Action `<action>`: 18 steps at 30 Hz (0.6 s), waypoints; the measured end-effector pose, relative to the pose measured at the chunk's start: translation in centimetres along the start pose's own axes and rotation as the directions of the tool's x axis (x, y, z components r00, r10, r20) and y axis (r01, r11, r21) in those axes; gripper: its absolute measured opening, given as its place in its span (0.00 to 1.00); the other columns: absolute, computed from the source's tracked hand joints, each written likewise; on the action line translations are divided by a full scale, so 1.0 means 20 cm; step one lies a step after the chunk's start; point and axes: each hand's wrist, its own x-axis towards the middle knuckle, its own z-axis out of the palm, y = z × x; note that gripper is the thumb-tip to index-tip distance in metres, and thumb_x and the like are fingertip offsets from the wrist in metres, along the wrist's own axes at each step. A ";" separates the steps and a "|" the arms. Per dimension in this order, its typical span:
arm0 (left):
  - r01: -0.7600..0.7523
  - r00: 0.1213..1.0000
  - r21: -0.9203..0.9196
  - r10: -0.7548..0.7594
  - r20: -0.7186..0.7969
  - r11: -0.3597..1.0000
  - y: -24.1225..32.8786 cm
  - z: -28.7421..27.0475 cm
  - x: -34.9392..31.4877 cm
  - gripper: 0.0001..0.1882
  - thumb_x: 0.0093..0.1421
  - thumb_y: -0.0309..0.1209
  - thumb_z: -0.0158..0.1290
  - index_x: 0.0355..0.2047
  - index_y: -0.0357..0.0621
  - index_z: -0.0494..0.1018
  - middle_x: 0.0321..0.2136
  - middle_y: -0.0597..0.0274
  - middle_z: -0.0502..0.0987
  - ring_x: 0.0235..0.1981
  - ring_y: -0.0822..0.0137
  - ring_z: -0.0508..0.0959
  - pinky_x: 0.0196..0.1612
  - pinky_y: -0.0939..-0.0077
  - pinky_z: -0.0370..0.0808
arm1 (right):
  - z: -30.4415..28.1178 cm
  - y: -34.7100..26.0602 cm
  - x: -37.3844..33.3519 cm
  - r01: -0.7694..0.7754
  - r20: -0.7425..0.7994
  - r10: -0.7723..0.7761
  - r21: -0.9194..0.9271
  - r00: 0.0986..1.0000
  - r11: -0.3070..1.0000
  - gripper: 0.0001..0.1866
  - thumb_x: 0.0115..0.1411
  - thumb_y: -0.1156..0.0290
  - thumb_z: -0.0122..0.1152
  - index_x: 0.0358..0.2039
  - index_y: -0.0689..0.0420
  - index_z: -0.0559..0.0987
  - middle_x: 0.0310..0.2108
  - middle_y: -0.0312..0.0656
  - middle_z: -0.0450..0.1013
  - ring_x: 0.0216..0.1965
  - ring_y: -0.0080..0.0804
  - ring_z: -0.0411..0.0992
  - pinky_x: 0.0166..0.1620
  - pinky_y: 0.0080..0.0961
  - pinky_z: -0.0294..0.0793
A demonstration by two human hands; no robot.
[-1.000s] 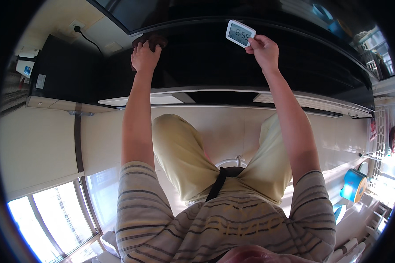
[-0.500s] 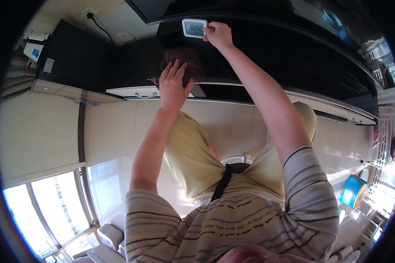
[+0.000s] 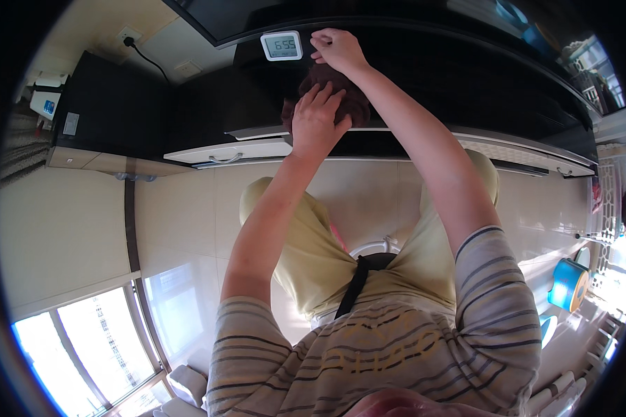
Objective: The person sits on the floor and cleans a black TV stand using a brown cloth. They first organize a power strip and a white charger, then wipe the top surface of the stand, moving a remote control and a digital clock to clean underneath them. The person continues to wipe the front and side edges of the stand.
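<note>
A dark brown cloth (image 3: 358, 108) lies bunched on the glossy black cabinet top (image 3: 424, 76). My left hand (image 3: 318, 115) presses down on it with spread fingers, covering its middle. Farther back stands or lies a small white-framed digital clock (image 3: 282, 46) with a grey display. Just right of the clock is my right hand (image 3: 337, 50), apart from it. Its fingers are loosely bent with gaps between them, and I see nothing in them.
Behind the clock runs the edge of a large black screen (image 3: 212, 31). Below the top is a white drawer (image 3: 236, 151) with a curved handle. A black box-like unit (image 3: 118, 104) stands at the left. A blue and orange stool (image 3: 569, 285) is at the far right.
My right hand has let go of the clock, which now sits apart from its fingertips. My left hand has slid the brown cloth to the right, nearer my right forearm.
</note>
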 end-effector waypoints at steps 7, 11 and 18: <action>0.111 0.981 -0.002 -0.109 0.159 0.994 0.00 0.24 0.32 0.25 0.49 0.39 0.59 0.50 0.50 0.75 0.53 0.54 0.73 0.57 0.52 0.70 0.58 0.59 0.66 | -0.62 -0.08 -0.39 0.031 -0.202 -0.046 -0.076 0.978 0.997 0.12 0.63 0.65 0.54 0.43 0.54 0.79 0.38 0.40 0.79 0.37 0.30 0.79 0.42 0.23 0.76; 0.117 0.956 0.115 -0.143 0.258 0.987 -0.04 0.37 0.56 0.32 0.53 0.45 0.56 0.59 0.56 0.67 0.62 0.59 0.63 0.64 0.55 0.61 0.64 0.58 0.60 | -0.84 0.01 -0.53 -0.134 -0.295 0.099 -0.098 0.950 0.986 0.11 0.64 0.65 0.54 0.44 0.51 0.80 0.38 0.37 0.78 0.37 0.28 0.79 0.42 0.22 0.76; 0.035 0.923 0.143 -0.087 0.376 0.989 -0.15 0.41 0.72 0.34 0.51 0.45 0.56 0.60 0.57 0.66 0.63 0.66 0.62 0.65 0.59 0.59 0.65 0.60 0.59 | -0.91 -0.05 -0.64 -0.060 -0.253 0.042 -0.065 0.966 0.996 0.11 0.63 0.66 0.55 0.44 0.51 0.80 0.37 0.35 0.78 0.37 0.28 0.78 0.42 0.22 0.76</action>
